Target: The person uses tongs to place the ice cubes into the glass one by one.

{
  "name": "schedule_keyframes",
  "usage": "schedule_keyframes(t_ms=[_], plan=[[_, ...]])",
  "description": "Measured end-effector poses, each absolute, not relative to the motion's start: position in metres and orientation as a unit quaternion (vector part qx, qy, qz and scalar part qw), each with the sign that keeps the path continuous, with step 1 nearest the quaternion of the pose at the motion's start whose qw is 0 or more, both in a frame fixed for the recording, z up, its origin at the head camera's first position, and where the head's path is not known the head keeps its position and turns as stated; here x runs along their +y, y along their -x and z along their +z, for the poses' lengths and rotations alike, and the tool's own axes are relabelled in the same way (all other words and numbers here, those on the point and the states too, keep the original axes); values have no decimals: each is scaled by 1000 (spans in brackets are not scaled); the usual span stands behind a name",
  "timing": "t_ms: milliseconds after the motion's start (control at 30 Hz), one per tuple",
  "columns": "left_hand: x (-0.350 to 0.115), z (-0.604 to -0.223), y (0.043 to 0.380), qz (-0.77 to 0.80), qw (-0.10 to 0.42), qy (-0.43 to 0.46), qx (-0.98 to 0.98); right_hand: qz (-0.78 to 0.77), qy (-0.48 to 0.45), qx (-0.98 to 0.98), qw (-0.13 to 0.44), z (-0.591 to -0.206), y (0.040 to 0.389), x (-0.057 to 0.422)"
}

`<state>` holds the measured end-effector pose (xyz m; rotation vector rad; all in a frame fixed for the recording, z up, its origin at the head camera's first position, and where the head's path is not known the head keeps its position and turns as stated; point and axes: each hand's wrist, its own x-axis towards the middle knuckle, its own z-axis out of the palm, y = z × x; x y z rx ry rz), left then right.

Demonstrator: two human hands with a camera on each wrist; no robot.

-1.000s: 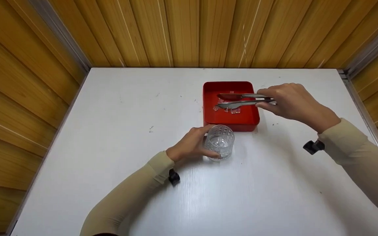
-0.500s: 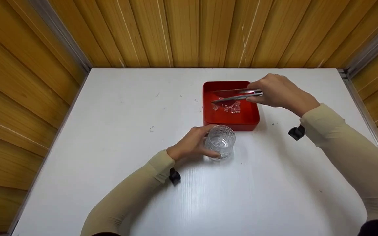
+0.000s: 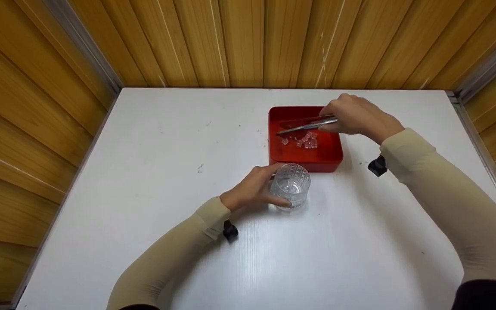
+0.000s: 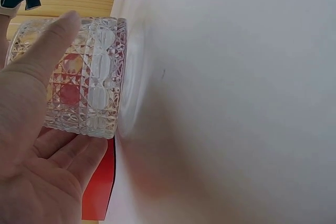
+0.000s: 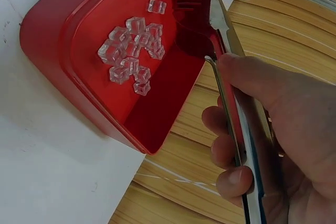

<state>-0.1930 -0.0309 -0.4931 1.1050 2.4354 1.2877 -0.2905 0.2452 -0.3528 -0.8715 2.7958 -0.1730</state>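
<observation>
My left hand (image 3: 254, 189) grips a clear cut-pattern drinking glass (image 3: 291, 187) from its left side, thumb on the near side. The glass stands upright on the white table, just in front of the red box (image 3: 306, 166). My right hand (image 3: 355, 114) holds metal serving tongs (image 5: 247, 124) over the box's right side, thumb on one arm and fingers curled round the other. The tong tips reach down inside the box, with a gap between them and no cube there. Several clear cubes (image 5: 111, 52) lie in a cluster on the box floor, beside the tips.
The white table (image 3: 179, 142) carries a few small dark marks. Wood-look panels (image 3: 239, 43) rise behind it and at both sides. One cube (image 5: 157, 6) lies apart from the cluster.
My right hand has moved left and slightly farther back with the tongs, which now show edge-on over the box. More of the cubes are uncovered. The left hand and glass stay put.
</observation>
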Motion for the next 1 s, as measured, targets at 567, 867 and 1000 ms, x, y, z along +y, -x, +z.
schedule_keyframes(t_ms=[567, 867, 1000], plan=[[-28, -494, 191, 436, 86, -373, 814, -68, 287, 946, 134, -370, 292, 241], [-28, -495, 192, 437, 83, -372, 814, -71, 289, 945, 136, -371, 295, 240], [-29, -494, 191, 440, 82, -375, 812, -67, 290, 945, 136, -371, 296, 239]])
